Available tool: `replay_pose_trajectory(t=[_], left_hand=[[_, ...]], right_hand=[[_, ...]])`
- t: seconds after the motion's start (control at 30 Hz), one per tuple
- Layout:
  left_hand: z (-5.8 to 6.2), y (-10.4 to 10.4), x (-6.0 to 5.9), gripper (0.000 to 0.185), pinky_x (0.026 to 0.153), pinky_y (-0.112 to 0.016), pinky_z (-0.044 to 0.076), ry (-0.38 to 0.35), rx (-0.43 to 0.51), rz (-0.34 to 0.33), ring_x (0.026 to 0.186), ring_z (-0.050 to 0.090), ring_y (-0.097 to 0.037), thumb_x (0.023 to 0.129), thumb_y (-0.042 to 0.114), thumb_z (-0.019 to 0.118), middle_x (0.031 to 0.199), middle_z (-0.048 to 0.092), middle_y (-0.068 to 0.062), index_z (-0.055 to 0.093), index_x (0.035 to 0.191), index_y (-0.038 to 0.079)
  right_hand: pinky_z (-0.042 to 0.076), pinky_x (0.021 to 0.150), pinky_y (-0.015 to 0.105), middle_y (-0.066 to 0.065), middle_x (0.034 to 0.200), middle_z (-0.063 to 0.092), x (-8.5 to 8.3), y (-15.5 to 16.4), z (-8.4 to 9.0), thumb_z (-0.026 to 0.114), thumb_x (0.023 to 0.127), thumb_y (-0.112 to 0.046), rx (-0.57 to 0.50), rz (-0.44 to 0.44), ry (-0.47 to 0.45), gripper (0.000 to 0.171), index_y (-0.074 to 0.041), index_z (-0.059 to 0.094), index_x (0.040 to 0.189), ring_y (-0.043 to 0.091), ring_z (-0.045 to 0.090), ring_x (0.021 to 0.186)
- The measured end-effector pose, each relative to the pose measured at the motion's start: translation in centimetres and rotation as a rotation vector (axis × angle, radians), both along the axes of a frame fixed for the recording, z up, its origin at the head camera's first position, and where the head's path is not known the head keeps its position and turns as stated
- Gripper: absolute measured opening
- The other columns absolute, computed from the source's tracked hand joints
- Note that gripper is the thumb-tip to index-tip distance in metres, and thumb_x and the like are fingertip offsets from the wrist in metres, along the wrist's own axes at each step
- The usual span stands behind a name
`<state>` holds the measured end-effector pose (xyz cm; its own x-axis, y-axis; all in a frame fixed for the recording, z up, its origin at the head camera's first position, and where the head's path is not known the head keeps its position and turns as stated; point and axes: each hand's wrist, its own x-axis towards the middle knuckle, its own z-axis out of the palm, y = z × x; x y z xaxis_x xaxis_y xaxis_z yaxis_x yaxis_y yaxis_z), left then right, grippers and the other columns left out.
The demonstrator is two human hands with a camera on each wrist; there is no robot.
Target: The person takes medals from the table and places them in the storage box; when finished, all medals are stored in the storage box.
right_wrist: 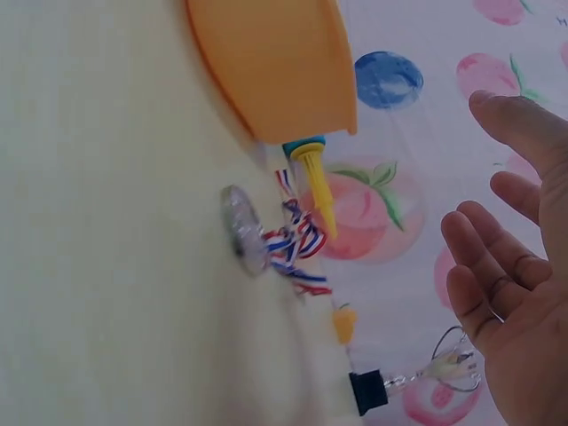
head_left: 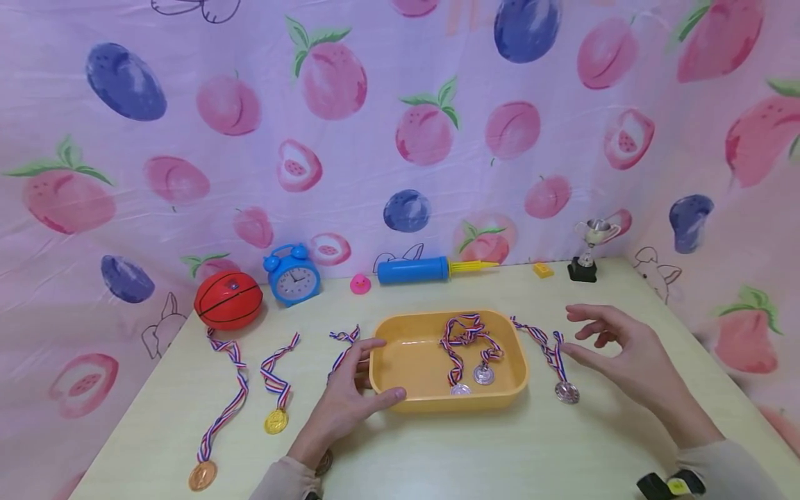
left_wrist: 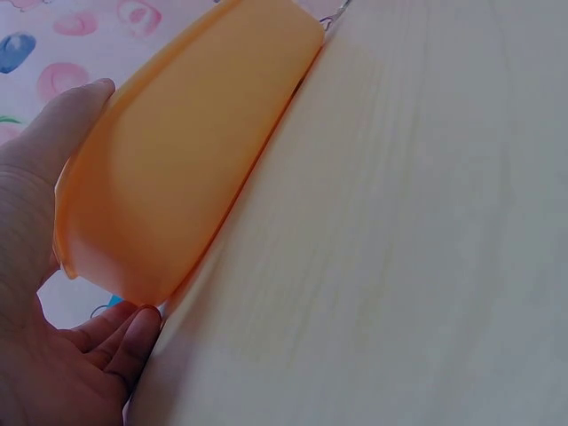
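A yellow plastic tray (head_left: pixel 412 403) stands on the table with two silver medals (head_left: pixel 484 373) on striped ribbons inside, toward its right end. My left hand (head_left: pixel 353 392) holds the tray's left end, thumb on the near rim and fingers round the end wall. The left wrist view shows the tray's outer side (left_wrist: pixel 177 151) and my fingertips (left_wrist: pixel 142 324) at its lower corner. Raised to the right of the tray, my right hand (head_left: pixel 631 354) has its fingers spread and holds nothing. Close to it lies another silver medal (head_left: pixel 567 392) with a ribbon; the right wrist view shows that medal (right_wrist: pixel 244 229) too.
Left of the tray lie a gold medal (head_left: pixel 276 421), a bronze-coloured medal (head_left: pixel 203 476) and a ribbon (head_left: pixel 344 338) partly behind my hand. Along the back stand a small basketball (head_left: pixel 228 300), blue alarm clock (head_left: pixel 294 278), pink duck (head_left: pixel 360 283), blue pump (head_left: pixel 412 270), yellow block (head_left: pixel 543 269) and trophy (head_left: pixel 587 250).
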<state>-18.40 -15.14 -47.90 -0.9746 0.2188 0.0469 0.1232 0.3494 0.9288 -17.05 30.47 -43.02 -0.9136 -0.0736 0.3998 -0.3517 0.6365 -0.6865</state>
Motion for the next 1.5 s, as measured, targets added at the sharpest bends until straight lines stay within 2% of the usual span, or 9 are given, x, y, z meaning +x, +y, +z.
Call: replay_pose_trajectory(t=[0.17,0.3,0.4,0.5,0.63,0.8,1.2,1.5], left_hand=[[0.0,0.1,0.0,0.084,0.1,-0.042,0.055,-0.003,-0.004,0.001,0.112,0.066,-0.026,0.088,0.034,0.097,0.145,0.064,-0.01,0.053,0.158,0.025],[0.1,0.1,0.0,0.083,0.101,-0.042,0.055,0.0,-0.003,0.0,0.113,0.066,-0.026,0.088,0.034,0.097,0.146,0.064,-0.01,0.053,0.158,0.025],[0.1,0.1,-0.1,0.083,0.101,-0.042,0.055,-0.001,0.0,-0.002,0.113,0.066,-0.026,0.088,0.035,0.096,0.146,0.064,-0.009,0.053,0.158,0.026],[0.1,0.1,-0.1,0.083,0.1,-0.042,0.055,-0.004,0.0,-0.003,0.113,0.066,-0.026,0.088,0.035,0.096,0.147,0.064,-0.008,0.053,0.159,0.026],[0.1,0.1,-0.2,0.083,0.1,-0.042,0.055,-0.007,-0.001,-0.001,0.113,0.066,-0.026,0.089,0.035,0.096,0.147,0.064,-0.008,0.052,0.159,0.027],[0.1,0.1,-0.1,0.083,0.101,-0.042,0.055,-0.013,-0.006,0.002,0.114,0.066,-0.026,0.089,0.036,0.096,0.147,0.063,-0.008,0.053,0.158,0.028],[0.0,-0.1,0.0,0.084,0.101,-0.042,0.055,0.0,0.006,-0.004,0.114,0.066,-0.025,0.088,0.035,0.097,0.147,0.064,-0.009,0.053,0.158,0.027],[0.0,0.0,0.0,0.082,0.101,-0.042,0.055,-0.015,-0.012,0.009,0.114,0.066,-0.025,0.088,0.037,0.096,0.146,0.064,-0.006,0.053,0.158,0.031]], right_hand=[[0.053,0.085,0.015,-0.013,0.13,0.073,0.7,1.0,-1.4,0.092,0.096,-0.026,-0.019,0.012,-0.06,0.058,-0.022,0.069,0.149,0.01,0.072,0.103],[0.056,0.085,0.016,-0.019,0.131,0.071,1.0,1.5,-2.6,0.092,0.095,-0.02,-0.042,0.063,-0.097,0.06,-0.017,0.067,0.15,0.012,0.072,0.104],[0.058,0.085,0.018,-0.015,0.131,0.073,1.1,1.7,-3.4,0.094,0.091,-0.012,-0.058,0.108,-0.094,0.063,-0.011,0.068,0.147,0.011,0.072,0.104],[0.058,0.085,0.019,-0.003,0.13,0.075,1.1,1.9,-4.0,0.096,0.088,-0.009,-0.059,0.128,-0.11,0.064,-0.01,0.069,0.146,0.011,0.072,0.103],[0.057,0.086,0.02,0.008,0.125,0.075,1.3,1.9,-4.4,0.097,0.089,-0.018,-0.053,0.117,-0.221,0.064,-0.011,0.069,0.146,0.014,0.07,0.103],[0.057,0.086,0.022,0.006,0.119,0.075,1.5,1.7,-4.8,0.096,0.09,-0.031,-0.035,0.071,-0.349,0.061,-0.011,0.071,0.143,0.016,0.068,0.102],[0.051,0.085,0.021,-0.002,0.112,0.066,1.3,1.6,-5.2,0.096,0.089,-0.04,0.112,0.102,-0.324,0.048,-0.021,0.08,0.13,0.013,0.059,0.1],[0.05,0.082,0.022,-0.003,0.109,0.064,1.4,1.5,-5.3,0.096,0.09,-0.036,0.124,0.112,-0.32,0.035,-0.025,0.082,0.12,0.012,0.058,0.097]])
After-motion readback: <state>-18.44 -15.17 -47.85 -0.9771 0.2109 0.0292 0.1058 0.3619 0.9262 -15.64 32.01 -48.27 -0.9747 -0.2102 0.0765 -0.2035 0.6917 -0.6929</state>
